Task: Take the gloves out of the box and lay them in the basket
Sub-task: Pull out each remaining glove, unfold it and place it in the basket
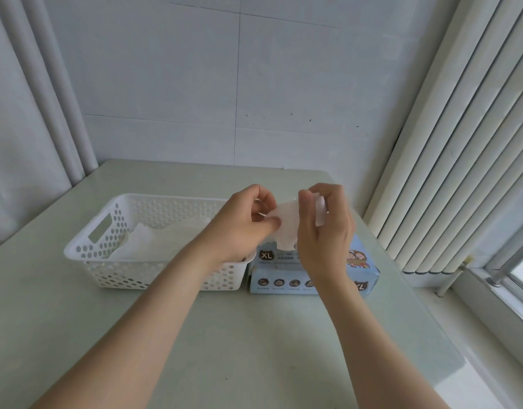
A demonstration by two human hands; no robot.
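White basket point(107, 231): holds pale gloves point(142, 243). Blue box point(283, 278): directly below both hands. Left hand point(242, 228) and right hand point(322, 231) each pinch one glove point(286, 231) stretched between them.

Head-worn view, facing forward and down, close over table point(254, 335)

Basket point(92, 255): white plastic, perforated walls, slightly glossy.
Box point(283, 283): printed blue cardboard, smooth with light sheen.
Glove point(286, 228): thin translucent white film, crinkled.
Table point(239, 335): pale green, smooth, faintly reflective.
Wall point(165, 84): matt white panels.
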